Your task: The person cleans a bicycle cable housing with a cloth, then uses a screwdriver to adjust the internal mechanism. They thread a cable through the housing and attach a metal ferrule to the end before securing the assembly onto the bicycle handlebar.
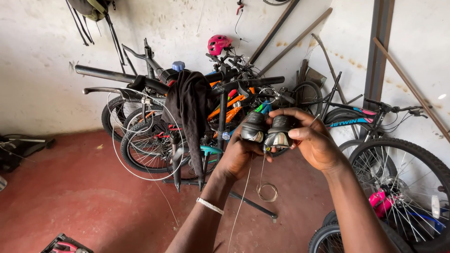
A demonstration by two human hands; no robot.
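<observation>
While each hand grips a shifter, left hand (236,154) and right hand (311,140) hover above open floor (84,187).

Bare forearms, beaded white bracelet (210,205)

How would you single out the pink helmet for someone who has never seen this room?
Start at the row of bicycles leaning against the white back wall. Look along the top of the pile, above the dark cloth draped over a handlebar. The pink helmet perches there, the only rounded, bright pink thing among dark frames.
</observation>
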